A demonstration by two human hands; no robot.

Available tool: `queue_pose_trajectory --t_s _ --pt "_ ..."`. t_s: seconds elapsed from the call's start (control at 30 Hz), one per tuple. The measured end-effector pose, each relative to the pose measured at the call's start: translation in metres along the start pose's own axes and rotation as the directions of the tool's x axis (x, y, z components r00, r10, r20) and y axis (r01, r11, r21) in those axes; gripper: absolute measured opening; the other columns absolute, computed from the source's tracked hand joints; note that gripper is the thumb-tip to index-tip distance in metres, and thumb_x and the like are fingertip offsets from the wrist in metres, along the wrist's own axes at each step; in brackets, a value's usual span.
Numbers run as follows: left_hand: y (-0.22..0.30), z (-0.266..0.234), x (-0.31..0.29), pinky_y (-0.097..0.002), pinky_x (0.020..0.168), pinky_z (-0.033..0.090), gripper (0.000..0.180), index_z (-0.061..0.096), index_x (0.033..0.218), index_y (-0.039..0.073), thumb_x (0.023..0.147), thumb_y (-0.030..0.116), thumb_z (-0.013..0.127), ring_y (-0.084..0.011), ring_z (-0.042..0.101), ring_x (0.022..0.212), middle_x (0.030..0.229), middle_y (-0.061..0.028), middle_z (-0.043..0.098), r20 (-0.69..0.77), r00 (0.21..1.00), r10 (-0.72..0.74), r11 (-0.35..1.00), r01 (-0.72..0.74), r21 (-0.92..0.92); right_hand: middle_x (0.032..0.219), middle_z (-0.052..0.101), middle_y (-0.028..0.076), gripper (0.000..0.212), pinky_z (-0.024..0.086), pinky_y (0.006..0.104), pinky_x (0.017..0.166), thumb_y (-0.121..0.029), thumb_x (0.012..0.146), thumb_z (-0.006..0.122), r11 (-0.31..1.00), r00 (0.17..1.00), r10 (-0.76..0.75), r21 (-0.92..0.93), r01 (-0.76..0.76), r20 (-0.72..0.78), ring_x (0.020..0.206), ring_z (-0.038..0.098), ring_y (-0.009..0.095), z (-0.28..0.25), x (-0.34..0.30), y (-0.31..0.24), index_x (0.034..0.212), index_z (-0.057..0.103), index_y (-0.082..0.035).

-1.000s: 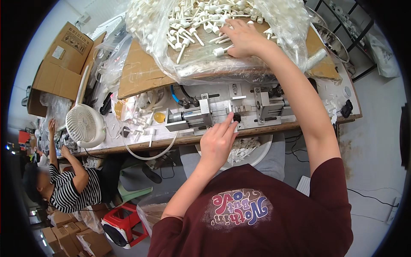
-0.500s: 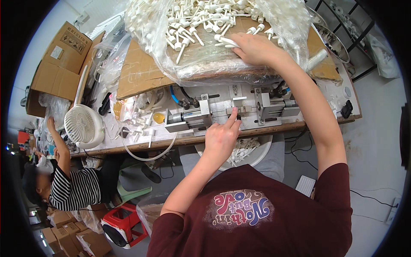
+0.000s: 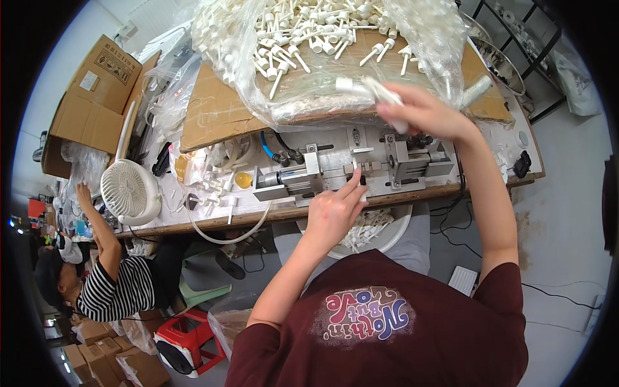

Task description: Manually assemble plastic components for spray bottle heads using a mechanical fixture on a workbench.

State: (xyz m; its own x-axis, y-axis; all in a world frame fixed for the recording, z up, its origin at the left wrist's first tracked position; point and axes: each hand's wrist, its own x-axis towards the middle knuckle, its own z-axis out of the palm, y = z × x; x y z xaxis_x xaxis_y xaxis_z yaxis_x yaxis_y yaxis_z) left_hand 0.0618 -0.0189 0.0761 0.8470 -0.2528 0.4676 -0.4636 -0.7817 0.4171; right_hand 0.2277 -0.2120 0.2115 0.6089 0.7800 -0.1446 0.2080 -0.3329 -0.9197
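Note:
My right hand (image 3: 419, 111), smeared by motion, is closed round white plastic stems with round caps (image 3: 351, 85) and hovers over the near edge of the plastic-covered cardboard. Beyond it lies a big heap of the same white capped stems (image 3: 309, 29) on a clear plastic sheet (image 3: 245, 84). My left hand (image 3: 333, 211) reaches to the middle of a metal bench fixture (image 3: 290, 179), its index finger stretched out at the small metal holder (image 3: 369, 166) between the two cylinder units. The fingertips partly cover that spot, where a small black part (image 3: 363, 180) shows.
A white basin (image 3: 400, 226) of white pieces is below the table edge. Left of the fixture are a white fan (image 3: 131, 189), a yellow round piece (image 3: 243, 180), loose white parts and a curved hose. Another person in a striped shirt (image 3: 126, 290) works at far left.
My right hand has lifted off the cardboard near the heap and come back toward me and to the right, carrying white capped stems. My left hand stays at the fixture.

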Motion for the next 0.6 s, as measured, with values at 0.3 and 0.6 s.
queue_pose_trajectory --t_s 0.3,0.6 --pt "0.020 -0.070 0.019 -0.0292 0.077 0.060 0.038 0.056 0.133 -0.005 0.097 0.007 0.060 -0.0189 0.067 0.094 0.113 -0.0143 0.064 0.396 0.856 -0.333 0.049 0.435 -0.899 0.082 0.060 0.004 0.028 0.044 0.0300 0.068 -0.030 0.098 0.062 0.990 0.909 -0.074 -0.080 0.117 0.410 0.076 0.055 0.012 0.045 -0.048 0.025 0.108 0.059 -0.003" --pt "0.022 -0.074 0.015 -0.0288 0.086 0.063 0.033 0.067 0.100 -0.005 0.071 -0.010 0.080 -0.0164 0.065 0.098 0.113 -0.0075 0.053 0.013 0.887 -0.461 0.511 0.278 -0.814 0.071 0.057 -0.005 0.025 0.037 0.0164 0.046 -0.033 0.092 0.067 0.982 0.960 0.106 0.182 -0.059 -0.261 0.056 0.051 0.001 0.022 -0.032 0.007 0.098 0.063 -0.009"
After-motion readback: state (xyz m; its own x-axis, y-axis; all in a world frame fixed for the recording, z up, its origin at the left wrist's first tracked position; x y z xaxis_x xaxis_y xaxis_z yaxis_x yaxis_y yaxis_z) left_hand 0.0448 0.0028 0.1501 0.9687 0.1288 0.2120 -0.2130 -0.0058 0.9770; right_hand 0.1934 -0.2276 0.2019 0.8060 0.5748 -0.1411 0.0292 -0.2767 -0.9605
